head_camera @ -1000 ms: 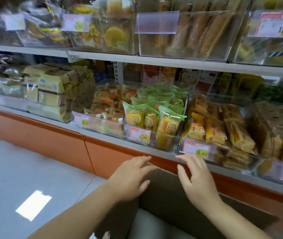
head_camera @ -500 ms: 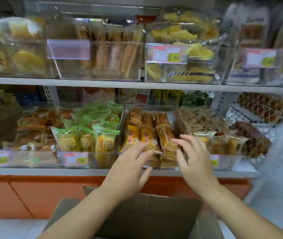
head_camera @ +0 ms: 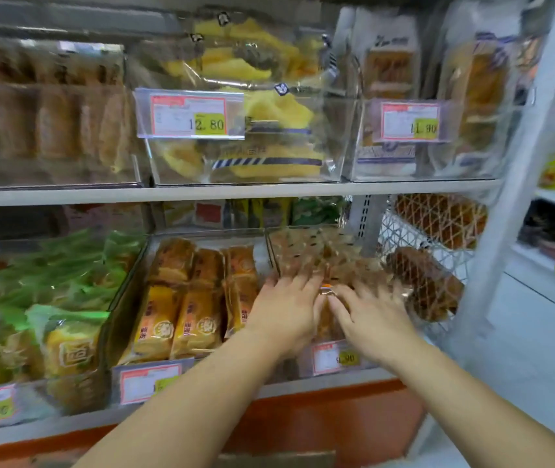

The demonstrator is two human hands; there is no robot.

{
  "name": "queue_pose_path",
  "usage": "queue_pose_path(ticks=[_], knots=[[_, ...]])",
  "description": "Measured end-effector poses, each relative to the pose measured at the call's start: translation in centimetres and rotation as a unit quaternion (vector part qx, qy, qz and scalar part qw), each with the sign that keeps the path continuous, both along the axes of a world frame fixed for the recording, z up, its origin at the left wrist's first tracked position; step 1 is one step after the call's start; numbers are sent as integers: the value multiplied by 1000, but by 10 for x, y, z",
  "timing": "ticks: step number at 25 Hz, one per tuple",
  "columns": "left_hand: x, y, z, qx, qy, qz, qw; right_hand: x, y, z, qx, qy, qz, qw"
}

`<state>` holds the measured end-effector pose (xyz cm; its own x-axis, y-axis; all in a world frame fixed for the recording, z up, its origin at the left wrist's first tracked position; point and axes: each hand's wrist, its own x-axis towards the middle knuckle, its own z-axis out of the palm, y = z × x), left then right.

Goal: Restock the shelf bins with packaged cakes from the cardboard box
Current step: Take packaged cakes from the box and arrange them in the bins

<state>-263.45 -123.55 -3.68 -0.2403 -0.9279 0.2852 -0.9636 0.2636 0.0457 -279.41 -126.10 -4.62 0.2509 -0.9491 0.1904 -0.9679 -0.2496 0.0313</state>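
Left hand [head_camera: 286, 309] and right hand [head_camera: 370, 315], fingers spread and flat, press on clear-wrapped cakes [head_camera: 323, 261] in the lower-right bin [head_camera: 333, 358]. Looks like tidying stock. Box [head_camera: 276, 460] waits near, below; next, reach down for packs.

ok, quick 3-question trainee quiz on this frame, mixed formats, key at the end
1. True or false: the left hand and right hand are both reaching into the same clear bin on the lower shelf.
2. Which price tag reading shows on the upper bin of yellow cakes? A) 12.80 B) 6.50 C) 20.00
3. Fill in: the packs in the lower-left bin have ____ wrapper tops.

Key: 1 true; 2 A; 3 green
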Motion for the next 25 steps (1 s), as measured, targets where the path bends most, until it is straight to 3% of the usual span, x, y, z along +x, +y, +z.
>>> queue_pose_path(ticks=[6,11,13,16,21,23,25], knots=[[-6,-29,-5,48,-4,41,998,6,-28,-7,70,-15,7,997],[8,-43,19,116,97,35,988,-19,-45,31,74,-103,45,991],[13,-61,21,130,56,48,989,-20,-60,37,88,-100,50,990],[14,-86,12,174,-12,77,982,-3,-80,22,141,-23,60,988],[14,-96,7,195,-43,107,974,6,-99,12,147,18,66,987],[11,-87,13,177,12,102,979,6,-93,16,146,-52,74,985],[11,-67,13,143,173,100,969,-2,-78,29,128,-228,80,962]])
